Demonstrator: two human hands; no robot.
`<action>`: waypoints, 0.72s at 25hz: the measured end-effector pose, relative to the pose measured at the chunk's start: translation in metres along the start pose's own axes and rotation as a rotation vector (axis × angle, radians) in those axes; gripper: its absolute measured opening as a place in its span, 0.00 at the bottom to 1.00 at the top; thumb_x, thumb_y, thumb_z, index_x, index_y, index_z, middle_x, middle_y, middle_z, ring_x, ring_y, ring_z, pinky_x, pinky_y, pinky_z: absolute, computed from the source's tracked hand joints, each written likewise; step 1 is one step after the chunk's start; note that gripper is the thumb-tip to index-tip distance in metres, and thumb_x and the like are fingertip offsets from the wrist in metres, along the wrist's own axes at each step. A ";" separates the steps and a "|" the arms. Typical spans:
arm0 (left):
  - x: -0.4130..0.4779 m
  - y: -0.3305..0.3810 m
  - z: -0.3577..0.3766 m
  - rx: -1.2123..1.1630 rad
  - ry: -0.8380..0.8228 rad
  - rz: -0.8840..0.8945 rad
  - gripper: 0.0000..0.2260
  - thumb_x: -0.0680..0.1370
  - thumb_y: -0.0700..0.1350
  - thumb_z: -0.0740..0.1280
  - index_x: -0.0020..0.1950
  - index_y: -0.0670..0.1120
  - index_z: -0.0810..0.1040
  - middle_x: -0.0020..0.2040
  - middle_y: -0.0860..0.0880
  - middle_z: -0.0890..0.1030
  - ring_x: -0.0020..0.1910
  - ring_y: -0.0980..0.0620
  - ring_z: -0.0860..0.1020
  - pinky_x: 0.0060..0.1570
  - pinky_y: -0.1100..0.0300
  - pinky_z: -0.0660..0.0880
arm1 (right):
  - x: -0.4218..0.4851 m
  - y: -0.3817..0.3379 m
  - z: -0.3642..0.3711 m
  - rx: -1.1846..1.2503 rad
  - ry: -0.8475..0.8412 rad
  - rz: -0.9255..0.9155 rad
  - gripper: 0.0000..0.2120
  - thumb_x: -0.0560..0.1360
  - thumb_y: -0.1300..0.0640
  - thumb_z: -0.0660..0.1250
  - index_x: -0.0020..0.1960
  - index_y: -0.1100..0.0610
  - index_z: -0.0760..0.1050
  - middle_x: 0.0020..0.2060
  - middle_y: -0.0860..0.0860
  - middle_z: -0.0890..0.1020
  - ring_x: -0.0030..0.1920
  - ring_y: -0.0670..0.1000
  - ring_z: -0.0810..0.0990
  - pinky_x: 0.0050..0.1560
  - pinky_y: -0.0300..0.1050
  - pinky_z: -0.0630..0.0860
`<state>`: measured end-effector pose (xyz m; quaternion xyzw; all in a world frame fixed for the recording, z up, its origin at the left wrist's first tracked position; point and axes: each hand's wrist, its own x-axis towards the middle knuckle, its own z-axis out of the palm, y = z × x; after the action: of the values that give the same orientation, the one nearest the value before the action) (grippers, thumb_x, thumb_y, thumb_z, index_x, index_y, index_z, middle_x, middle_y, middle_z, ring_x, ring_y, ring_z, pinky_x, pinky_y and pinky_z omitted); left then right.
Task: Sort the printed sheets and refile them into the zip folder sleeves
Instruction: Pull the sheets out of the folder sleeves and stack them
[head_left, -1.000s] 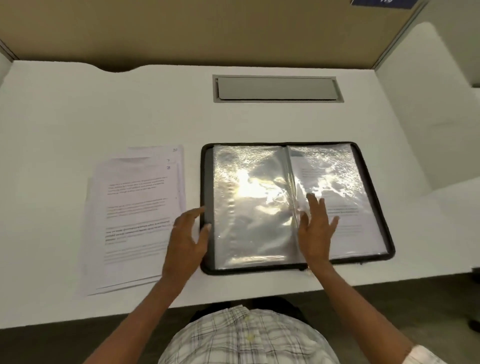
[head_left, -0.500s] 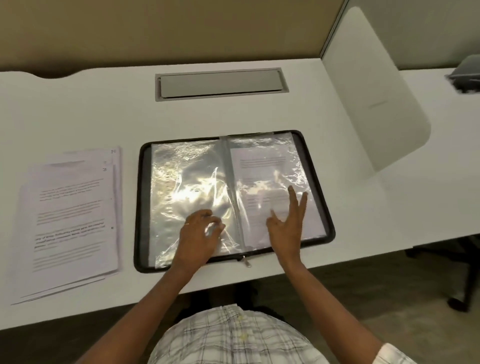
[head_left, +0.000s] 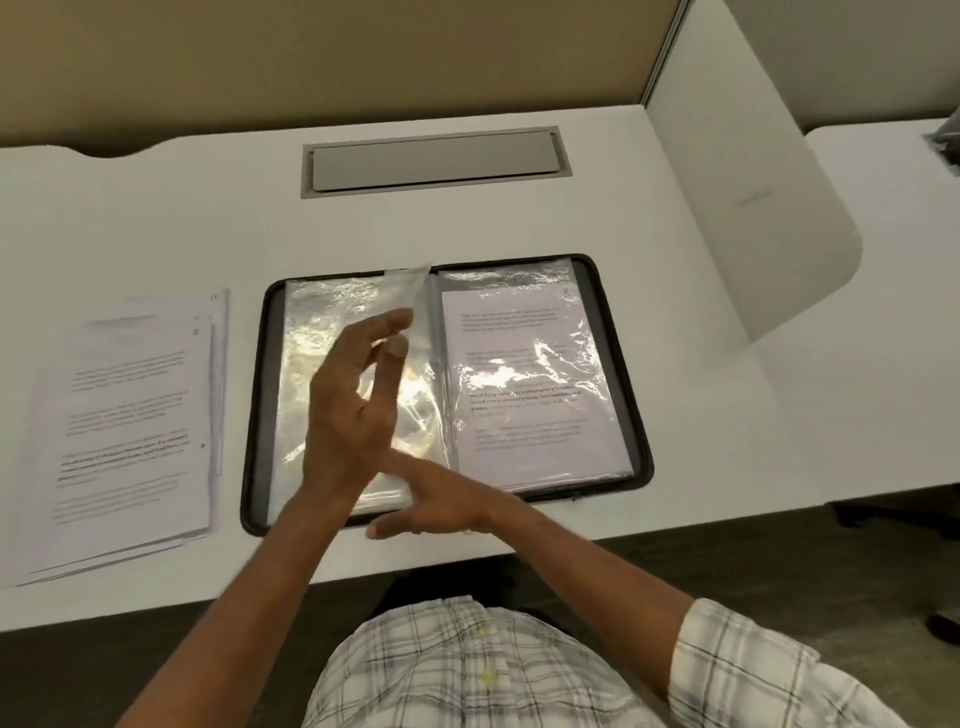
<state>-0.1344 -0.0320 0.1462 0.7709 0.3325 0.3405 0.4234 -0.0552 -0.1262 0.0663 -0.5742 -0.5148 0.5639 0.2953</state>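
Observation:
A black zip folder lies open on the white desk. A printed sheet sits inside the clear sleeve on its right page. My left hand is raised over the left page and pinches a clear sleeve that stands lifted near the spine. My right hand reaches leftward beneath it along the folder's near edge with its fingers straight. A loose stack of printed sheets lies to the left of the folder, with handwritten numbers on the top corners.
A grey cable hatch is set into the desk behind the folder. A white divider panel rises at the right, with a second desk beyond it. A beige partition closes off the back. The desk's front edge runs close to my body.
My left hand has risen from the left page with a sleeve lifted. My right hand left the right page and crossed leftward to the folder's near edge. The camera view shifted a little.

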 end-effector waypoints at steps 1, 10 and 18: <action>0.000 -0.008 0.011 0.025 -0.134 -0.026 0.17 0.86 0.54 0.60 0.72 0.50 0.76 0.70 0.55 0.78 0.70 0.58 0.74 0.65 0.63 0.72 | 0.003 0.003 0.002 -0.076 -0.020 -0.013 0.39 0.79 0.55 0.72 0.82 0.51 0.54 0.81 0.52 0.59 0.78 0.51 0.61 0.70 0.35 0.63; 0.037 -0.118 0.112 0.395 -0.465 -0.033 0.24 0.87 0.49 0.58 0.81 0.40 0.65 0.81 0.42 0.64 0.82 0.43 0.59 0.82 0.46 0.54 | -0.065 0.092 -0.063 -0.415 0.837 0.068 0.13 0.80 0.63 0.67 0.63 0.53 0.81 0.62 0.48 0.81 0.64 0.48 0.77 0.68 0.49 0.74; 0.007 -0.131 0.161 0.748 -0.525 0.137 0.35 0.85 0.64 0.49 0.84 0.41 0.51 0.85 0.43 0.48 0.84 0.46 0.43 0.82 0.45 0.46 | -0.072 0.108 -0.161 -0.558 0.920 0.222 0.15 0.81 0.65 0.65 0.66 0.60 0.78 0.64 0.57 0.81 0.64 0.58 0.79 0.69 0.53 0.73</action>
<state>-0.0301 -0.0403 -0.0331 0.9510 0.2623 0.0174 0.1625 0.1375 -0.1854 0.0222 -0.8690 -0.3988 0.1246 0.2651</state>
